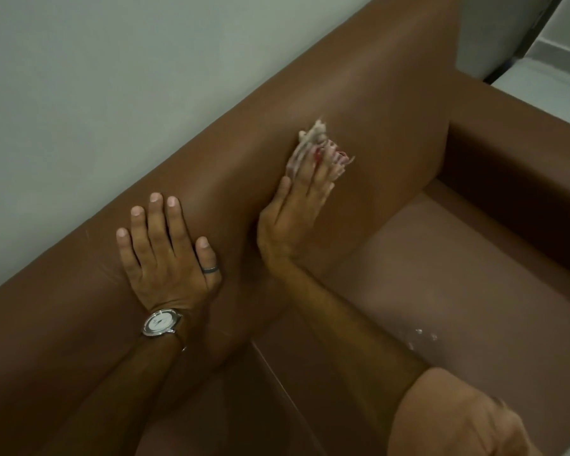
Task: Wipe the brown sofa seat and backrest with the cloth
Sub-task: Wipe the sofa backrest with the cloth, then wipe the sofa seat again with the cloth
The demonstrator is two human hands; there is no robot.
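Observation:
The brown sofa backrest [359,103] runs diagonally from lower left to upper right, with the seat [458,274] below it on the right. My right hand [293,218] presses a small white-and-red cloth [313,143] flat against the backrest's front face; the cloth shows past my fingertips and is blurred. My left hand [165,245] lies flat with fingers spread on the top of the backrest, holding nothing. It wears a ring and a wristwatch [162,322].
A pale wall [112,77] stands right behind the backrest. The sofa's armrest [524,133] closes the seat at the far right. A few small wet drops [423,335] sit on the seat. Tiled floor [540,77] shows at the upper right.

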